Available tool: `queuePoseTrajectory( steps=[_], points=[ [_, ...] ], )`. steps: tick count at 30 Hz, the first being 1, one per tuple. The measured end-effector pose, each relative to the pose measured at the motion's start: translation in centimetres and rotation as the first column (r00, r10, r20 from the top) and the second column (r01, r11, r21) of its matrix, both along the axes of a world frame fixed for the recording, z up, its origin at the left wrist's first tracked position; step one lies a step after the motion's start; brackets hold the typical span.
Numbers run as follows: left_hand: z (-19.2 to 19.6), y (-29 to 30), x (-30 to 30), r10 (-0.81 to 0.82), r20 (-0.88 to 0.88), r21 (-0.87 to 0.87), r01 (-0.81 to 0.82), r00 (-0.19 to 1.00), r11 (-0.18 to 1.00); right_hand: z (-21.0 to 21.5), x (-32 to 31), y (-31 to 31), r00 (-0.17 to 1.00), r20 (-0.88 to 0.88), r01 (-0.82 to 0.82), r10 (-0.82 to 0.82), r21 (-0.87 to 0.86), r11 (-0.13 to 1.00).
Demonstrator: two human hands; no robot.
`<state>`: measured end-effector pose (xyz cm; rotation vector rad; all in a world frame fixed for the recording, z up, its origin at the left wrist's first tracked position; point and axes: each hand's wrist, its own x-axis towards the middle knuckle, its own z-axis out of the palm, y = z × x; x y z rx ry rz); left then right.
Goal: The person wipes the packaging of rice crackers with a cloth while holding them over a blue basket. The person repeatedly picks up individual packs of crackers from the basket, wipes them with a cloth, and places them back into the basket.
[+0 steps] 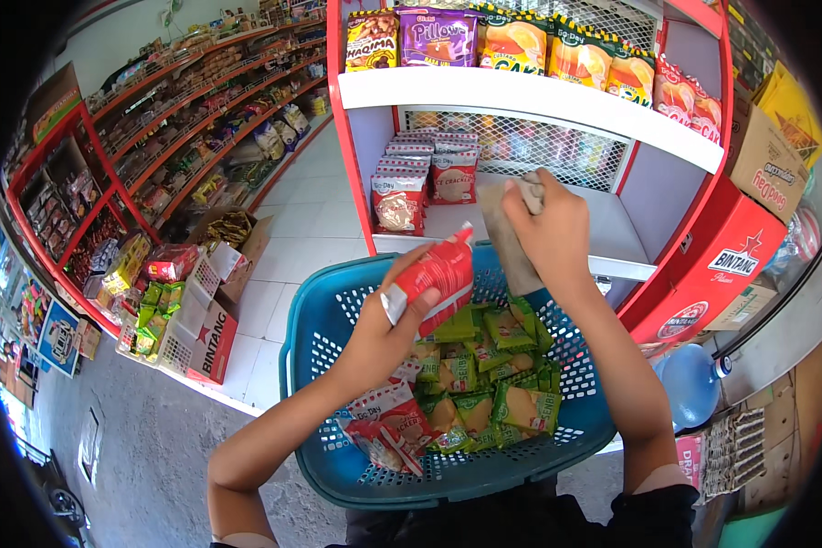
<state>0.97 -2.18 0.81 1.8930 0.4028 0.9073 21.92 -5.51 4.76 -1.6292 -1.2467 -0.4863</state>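
Observation:
Over a teal plastic basket (296, 365), my left hand (379, 320) grips a red and white cracker packet (446, 274), tilted up. My right hand (553, 224) is closed round a grey-beige folded cloth (510, 247), which hangs down past the basket's far rim, in front of the shelf. Inside the basket lie several green snack packets (475, 411) in the middle and right. Red and white cracker packets (393, 429) lie at its near left. Ahead, upright red cracker packets (399, 203) stand in rows on the left of the lower white shelf (603, 224).
The upper shelf (521, 89) holds yellow, purple and red snack bags. At right stand red cartons (721, 256) and a blue water jug (690, 388). Stocked store racks (210, 91) line the left, with a red carton (215, 342) and snack bins on the floor.

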Motion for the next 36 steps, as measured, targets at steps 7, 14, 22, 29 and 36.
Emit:
queuePoseTrajectory(
  steps=[7,14,22,29,36],
  points=[
    [-0.2,1.4,-0.5,0.092,-0.186,-0.354,-0.154,0.978,0.922,-1.6,-5.5,-1.0,0.935,0.204,-0.281,0.288,-0.065,0.958],
    [-1.1,2.2,0.1,0.191,0.121,-0.416,-0.125,0.974,0.901,-1.0,-1.2,0.3,0.997,0.053,-0.07,0.059,0.231,0.971],
    [-1.0,3.1,-0.5,0.237,0.117,-0.622,-0.114,0.964,0.775,-3.2,-6.4,-0.6,0.788,0.567,-0.342,0.239,0.081,0.936],
    [-0.8,3.1,-0.6,0.212,0.067,-0.245,-0.19,0.975,0.951,-1.0,-0.5,1.0,0.835,-0.364,-0.321,0.413,0.287,0.902],
    [-0.7,1.6,-0.7,0.197,0.203,-0.276,-0.137,0.959,0.951,-2.9,-1.7,0.8,0.801,-0.396,-0.526,0.45,-0.105,0.844]
  ],
)
